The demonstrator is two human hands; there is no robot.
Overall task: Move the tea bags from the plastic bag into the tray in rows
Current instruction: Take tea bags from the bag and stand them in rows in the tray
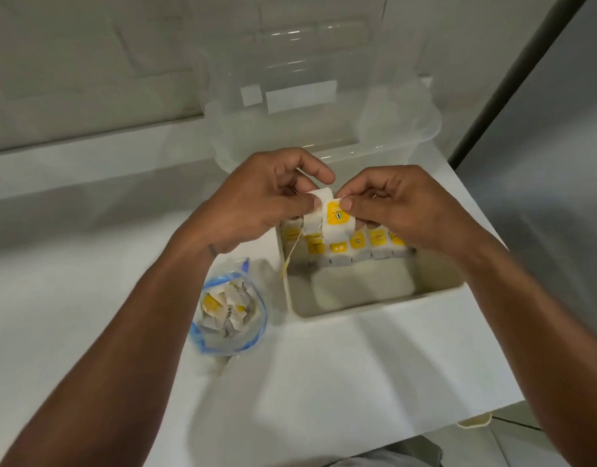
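Note:
Both hands hold a white tea bag [334,227] with a yellow tag above the far end of the cream tray [374,303]. My left hand [273,193] pinches its left top corner, my right hand [401,203] pinches its right side by the tag. A thin string [292,252] hangs from it over the tray's left wall. One row of tea bags [357,247] with yellow tags stands along the tray's far wall. The plastic bag [228,311] with a blue zip rim lies open left of the tray, several tea bags inside.
A clear plastic container [317,96] stands behind the tray on the white table [105,264]. The table's right edge runs down past the tray, with grey floor beyond. A pale wall rises at the back.

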